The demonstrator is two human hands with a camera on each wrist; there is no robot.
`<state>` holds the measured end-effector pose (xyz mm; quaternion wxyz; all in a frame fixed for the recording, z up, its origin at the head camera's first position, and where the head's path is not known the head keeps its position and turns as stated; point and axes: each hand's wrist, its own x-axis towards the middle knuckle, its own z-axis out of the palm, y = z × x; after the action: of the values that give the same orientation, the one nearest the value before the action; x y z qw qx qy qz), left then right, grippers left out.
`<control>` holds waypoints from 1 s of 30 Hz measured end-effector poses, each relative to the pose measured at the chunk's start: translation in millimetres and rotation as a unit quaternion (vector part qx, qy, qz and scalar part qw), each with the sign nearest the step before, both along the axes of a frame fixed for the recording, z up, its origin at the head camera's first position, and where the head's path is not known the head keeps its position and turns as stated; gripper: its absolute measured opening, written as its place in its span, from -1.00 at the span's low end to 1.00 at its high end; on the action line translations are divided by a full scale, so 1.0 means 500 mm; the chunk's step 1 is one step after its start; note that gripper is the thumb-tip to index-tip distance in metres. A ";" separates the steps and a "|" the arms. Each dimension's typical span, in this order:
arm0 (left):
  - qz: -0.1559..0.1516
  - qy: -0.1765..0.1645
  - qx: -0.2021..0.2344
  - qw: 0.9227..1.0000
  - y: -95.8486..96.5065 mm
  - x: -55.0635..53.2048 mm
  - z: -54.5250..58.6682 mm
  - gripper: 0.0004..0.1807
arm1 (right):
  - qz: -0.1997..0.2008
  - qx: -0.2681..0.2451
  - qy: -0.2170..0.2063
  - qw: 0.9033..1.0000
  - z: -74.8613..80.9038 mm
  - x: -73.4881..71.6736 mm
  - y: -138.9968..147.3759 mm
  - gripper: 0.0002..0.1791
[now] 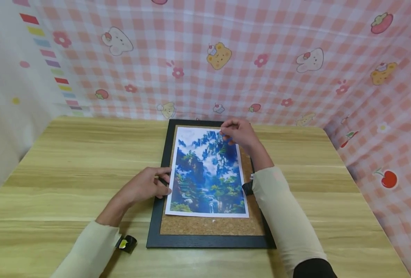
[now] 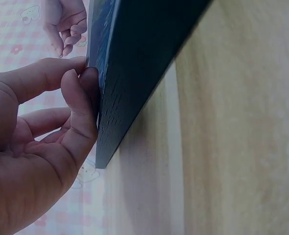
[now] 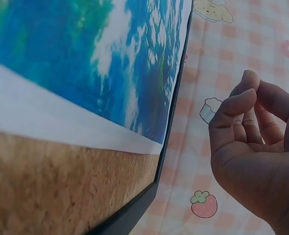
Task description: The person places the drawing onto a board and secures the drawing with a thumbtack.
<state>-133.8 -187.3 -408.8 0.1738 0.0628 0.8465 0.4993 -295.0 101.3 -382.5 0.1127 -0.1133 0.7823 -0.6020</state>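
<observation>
Print (image 1: 205, 181): As it lies face up on the corkboard (image 1: 188, 226), the blue-green print leaves a broad cork strip bare at 6 o'clock.
Left hand (image 1: 144, 187): at the print's 9 o'clock edge, relaxed, fingertips touching the paper without clutching it.
Right hand (image 1: 240, 133): above the 1 o'clock corner, thumb and forefinger meeting, clear of the sheet; whether they pinch something tiny, I cannot tell.
Black frame (image 1: 209, 241): its straight inner border is a good guide for judging margins.
Paper edge: light, even left fingertip pressure seems best; a sideways shove could skew or buckle it.
</observation>
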 end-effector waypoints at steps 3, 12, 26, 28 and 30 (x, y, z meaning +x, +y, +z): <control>-0.004 0.002 0.005 1.000 0.001 0.001 -0.001 -0.24 | 0.005 0.000 -0.001 1.000 -0.002 -0.003 -0.003 -0.80; -0.006 0.007 0.003 1.000 0.002 0.002 0.002 -0.25 | -0.004 0.004 -0.009 1.000 0.003 -0.015 -0.010 -0.71; 0.005 0.001 -0.005 1.000 0.006 0.007 0.005 -0.26 | -0.017 -0.016 -0.050 0.998 -0.001 -0.028 -0.032 -0.82; 0.005 -0.001 -0.006 1.000 0.005 0.007 0.006 -0.26 | -0.018 -0.032 -0.062 0.997 -0.001 -0.029 -0.035 -0.83; 0.006 0.000 -0.006 1.000 0.004 0.007 0.007 -0.26 | -0.017 -0.042 -0.067 0.997 -0.003 -0.032 -0.037 -0.83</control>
<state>-130.4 -185.3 -405.2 0.1713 0.0570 0.8500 0.4949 -310.8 82.8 -384.1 0.1493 -0.0640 0.7488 -0.6427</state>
